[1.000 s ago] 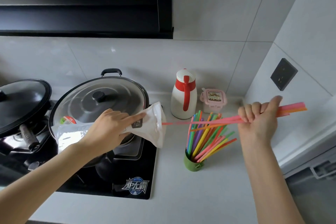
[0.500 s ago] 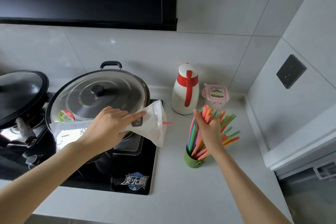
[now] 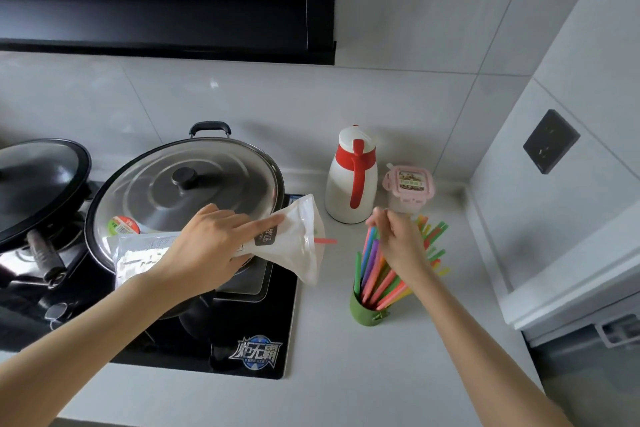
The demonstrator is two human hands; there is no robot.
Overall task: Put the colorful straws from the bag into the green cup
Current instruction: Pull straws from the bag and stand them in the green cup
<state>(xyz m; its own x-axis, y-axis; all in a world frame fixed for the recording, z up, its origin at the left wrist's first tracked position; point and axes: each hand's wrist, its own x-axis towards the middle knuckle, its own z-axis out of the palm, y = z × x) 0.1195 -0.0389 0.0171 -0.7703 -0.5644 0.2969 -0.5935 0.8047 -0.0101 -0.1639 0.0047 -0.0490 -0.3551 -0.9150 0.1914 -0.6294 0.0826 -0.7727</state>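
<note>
The green cup (image 3: 363, 310) stands on the counter right of the stove, with several colorful straws (image 3: 372, 265) fanned out in it. My right hand (image 3: 398, 243) is over the straws, its fingertips pinched on the tops of a few that stand in the cup; part of the bunch is hidden behind it. My left hand (image 3: 211, 246) grips the translucent plastic bag (image 3: 298, 246) above the stove's right edge, mouth turned toward the cup. One pink straw (image 3: 325, 241) sticks out of the bag's mouth.
A large lidded wok (image 3: 187, 184) sits on the black stove (image 3: 256, 354) under the bag, a black lidded pan (image 3: 34, 180) at far left. A white and red jug (image 3: 351, 180) and a pink lidded box (image 3: 408, 185) stand behind the cup. A wall and ledge close off the right side.
My right hand carried a bunch of straws from out at the right down into the green cup and now rests at their tops. The left hand and bag stayed put.
</note>
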